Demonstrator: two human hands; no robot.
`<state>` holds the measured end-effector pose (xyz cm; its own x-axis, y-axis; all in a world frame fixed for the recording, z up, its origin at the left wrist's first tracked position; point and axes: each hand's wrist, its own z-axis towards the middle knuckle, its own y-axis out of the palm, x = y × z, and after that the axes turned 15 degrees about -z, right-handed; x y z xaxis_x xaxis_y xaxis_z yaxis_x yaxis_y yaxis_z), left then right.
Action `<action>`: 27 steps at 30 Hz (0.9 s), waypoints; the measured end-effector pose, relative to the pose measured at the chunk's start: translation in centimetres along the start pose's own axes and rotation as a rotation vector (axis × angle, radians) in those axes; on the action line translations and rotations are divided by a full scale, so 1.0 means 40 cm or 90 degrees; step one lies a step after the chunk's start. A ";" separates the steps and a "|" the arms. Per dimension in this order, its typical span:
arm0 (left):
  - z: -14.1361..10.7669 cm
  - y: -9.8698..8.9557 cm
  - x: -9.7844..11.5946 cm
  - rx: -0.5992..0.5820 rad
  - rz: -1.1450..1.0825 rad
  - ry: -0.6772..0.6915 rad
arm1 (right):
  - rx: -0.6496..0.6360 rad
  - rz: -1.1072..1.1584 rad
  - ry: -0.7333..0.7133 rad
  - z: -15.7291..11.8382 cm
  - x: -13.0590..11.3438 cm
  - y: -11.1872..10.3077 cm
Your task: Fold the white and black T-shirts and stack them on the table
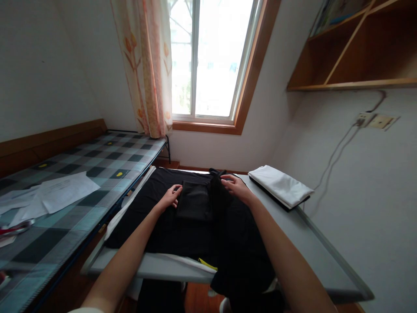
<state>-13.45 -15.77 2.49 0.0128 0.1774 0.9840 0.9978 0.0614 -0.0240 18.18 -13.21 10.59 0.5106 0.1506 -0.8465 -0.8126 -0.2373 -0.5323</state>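
Observation:
Black cloth (143, 221) is spread over a light grey table (312, 243), with white fabric showing under its edges. On it lies a smaller, flat, dark rectangular piece (194, 202). At the left edge of that piece is my left hand (171, 196), its fingers closed on the edge. My right hand (233, 184) pinches a bunched part of black cloth (219, 187) beside the piece's right side. Some of the black cloth hangs over the table's front edge. A small yellow strip (207, 264) shows at the front.
Folded white cloth (280, 184) lies on something black at the table's back right. To the left, a bed with a checked cover (78, 169) holds papers (58, 191). A curtained window (215, 61) is behind, with shelves (352, 52) at upper right.

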 end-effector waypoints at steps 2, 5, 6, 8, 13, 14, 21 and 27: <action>-0.002 0.001 0.007 0.014 -0.007 -0.023 | -0.076 0.033 -0.125 0.001 -0.056 0.043; -0.006 0.001 0.010 0.026 -0.012 -0.040 | -0.043 -0.099 -0.213 -0.003 -0.053 0.127; -0.007 0.001 0.009 0.024 -0.007 -0.035 | -0.012 -0.172 -0.221 -0.006 -0.033 0.155; -0.008 0.002 0.005 0.016 0.010 -0.013 | 0.022 -0.306 -0.223 -0.012 0.018 0.205; -0.005 0.006 -0.013 0.032 0.085 0.024 | -0.011 -0.464 -0.197 -0.026 0.099 0.279; -0.004 0.007 -0.017 0.036 0.099 0.031 | -0.015 -0.478 -0.194 -0.029 0.101 0.287; 0.013 0.008 -0.039 0.061 0.133 0.071 | -0.066 -0.548 -0.207 -0.054 0.077 0.328; 0.014 0.018 -0.045 0.072 0.127 0.116 | -0.066 -0.538 -0.201 -0.062 0.069 0.337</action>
<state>-12.77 -15.48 0.61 0.2303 0.0187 0.9729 0.9609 0.1537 -0.2304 9.31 -18.36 1.07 0.8120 0.5662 -0.1419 -0.1649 -0.0108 -0.9863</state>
